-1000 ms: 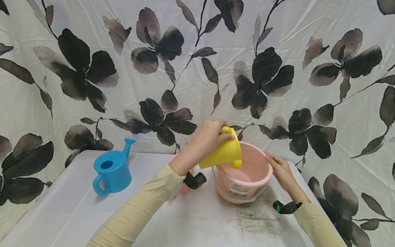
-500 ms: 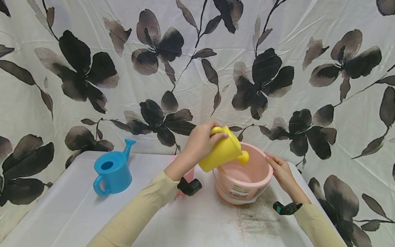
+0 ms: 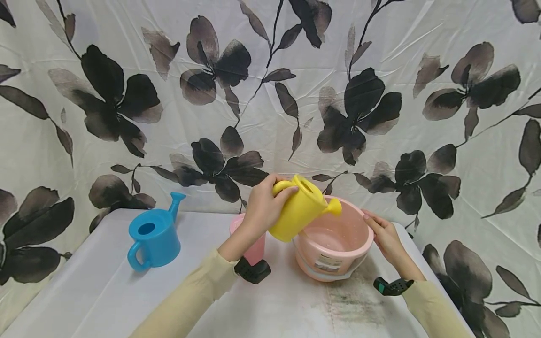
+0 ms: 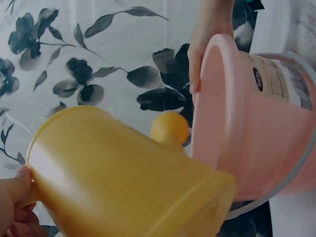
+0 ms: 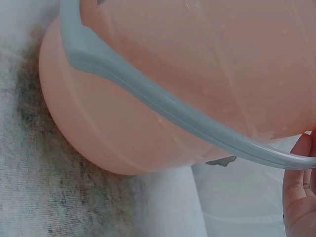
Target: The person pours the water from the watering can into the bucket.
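Left hand [image 3: 264,202]: holding the yellow can [image 3: 297,209] by its handle, fingers and thumb curled round it. Can is up off the counter [image 3: 93,281], tilted, top leaning right, spout [image 3: 334,206] pointing at the bucket [image 3: 313,256]. Seen from the head, spout end overlaps the bucket mouth; can body covers a bit of the bucket's left side. Can't tell whether can and bucket touch.

Right hand [image 3: 386,234]: on the right side of the bucket, fingers fairly straight, touching the rim. Part of that hand is hidden in both wrist views.

Bucket is pink, on the counter, open mouth up, inside wall visible. Gray bail [image 5: 163,106] hangs down across the front. Printed label [image 4: 274,81] on the outside wall. Small droplet-like spots on the wall in the right wrist view.

Blue can [image 3: 158,237] stands upright on the left part of the counter, well apart from both hands, handle toward the person, spout up. Pink container [image 3: 255,249] stands between blue can and bucket, partly covered by the left arm.

Dark stain [image 3: 352,303] on the counter, just in front of the bucket. Floral cloth [image 3: 270,28] hangs behind everything. Black band on each wrist, pale yellow sleeves.
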